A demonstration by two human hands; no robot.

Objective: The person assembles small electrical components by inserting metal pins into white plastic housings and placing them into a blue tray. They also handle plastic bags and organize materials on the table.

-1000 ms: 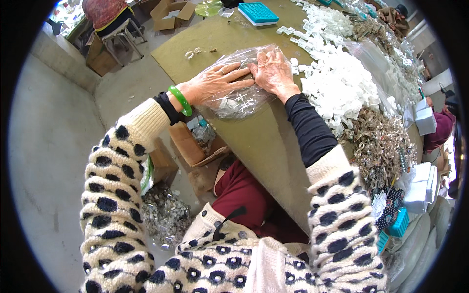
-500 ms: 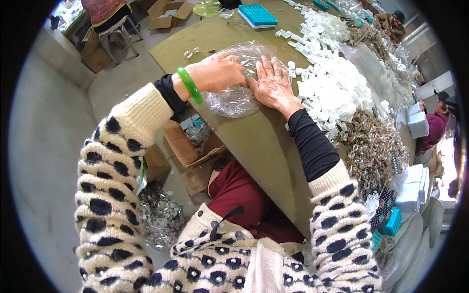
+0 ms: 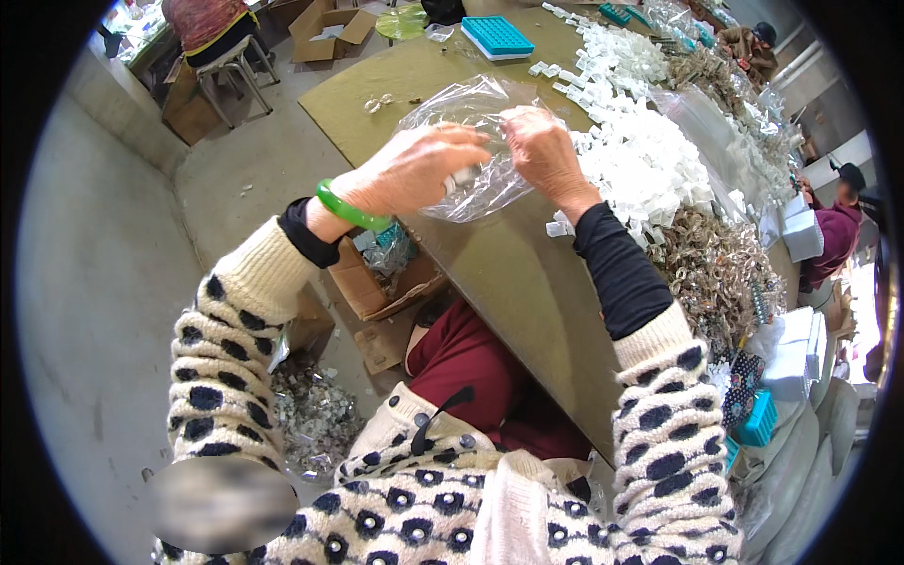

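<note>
A clear plastic bag (image 3: 485, 202) lies crumpled and partly spread on the olive-green table (image 3: 513, 273), beneath both my hands. My right hand (image 3: 548, 155) is closed, its thumb and fingers pinching the bag's film at the upper right. My left hand (image 3: 410, 171), with a green bangle (image 3: 348, 207) at its wrist, hovers over the bag's left part. Its fingers curl to the right, a little blurred, around a small greyish-white thing (image 3: 460, 179) whose kind I cannot make out. A heap of small white plastic pieces (image 3: 650, 155) sits just right of my right hand.
Shiny brownish small parts (image 3: 720, 273) are piled at the right. A teal rack (image 3: 497, 36) stands at the table's far end. Below the table's left edge is an open cardboard box (image 3: 377, 292); clear scraps (image 3: 315, 419) lie near it. A co-worker (image 3: 833, 231) sits at far right.
My right hand has gone from lying flat on the bag to a raised, closed pinch. The left hand has shifted slightly left and down. The bag's film looks lifted and puffed out more.
</note>
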